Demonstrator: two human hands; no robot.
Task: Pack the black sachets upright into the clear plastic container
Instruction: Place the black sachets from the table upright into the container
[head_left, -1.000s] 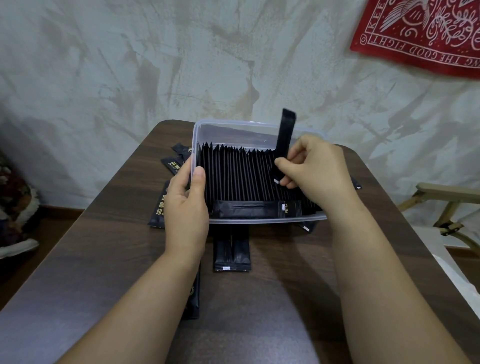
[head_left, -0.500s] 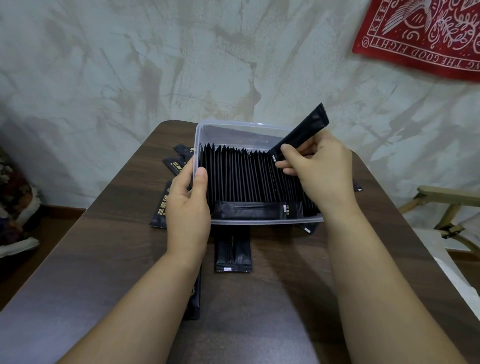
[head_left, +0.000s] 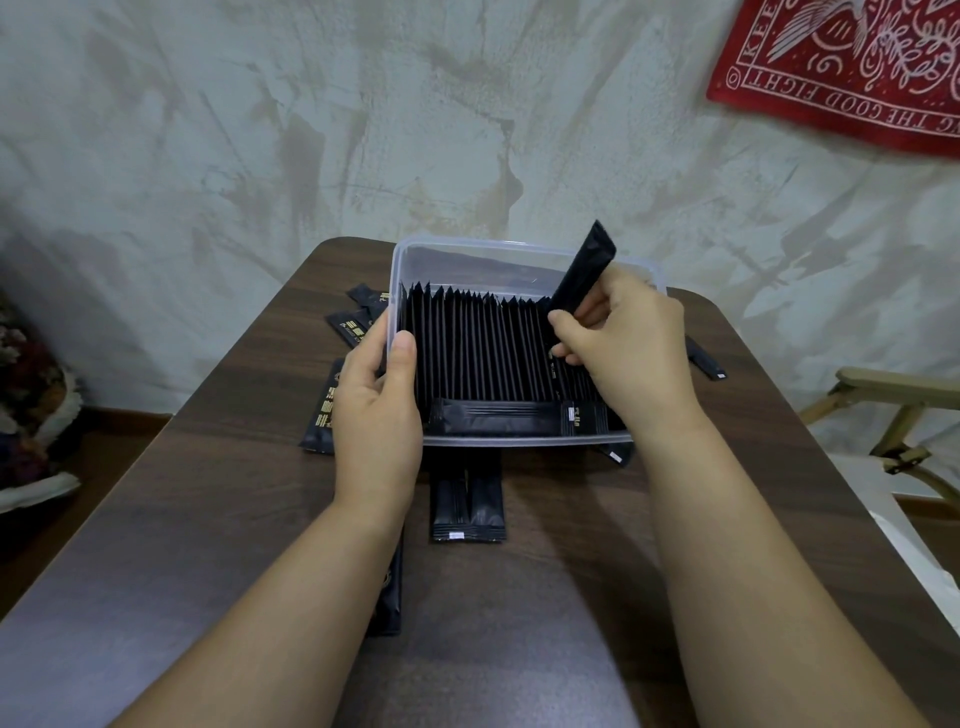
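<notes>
The clear plastic container (head_left: 467, 252) stands on the dark wooden table (head_left: 208, 493). A row of several black sachets (head_left: 478, 348) stands upright inside it, and one sachet (head_left: 498, 418) lies flat along the near wall. My left hand (head_left: 376, 410) grips the container's near left corner, thumb over the rim. My right hand (head_left: 628, 343) pinches one black sachet (head_left: 584, 267), tilted with its top leaning right, above the right end of the row.
Loose black sachets lie on the table: two in front of the container (head_left: 467, 506), several to its left (head_left: 353, 325), one under my left forearm (head_left: 392, 592), one at the right (head_left: 704, 358). A wooden chair frame (head_left: 893, 410) stands right of the table.
The sachet in my right hand went from upright to steeply tilted right, then swung partly back up, still above the right end of the row. My left hand stayed on the container.
</notes>
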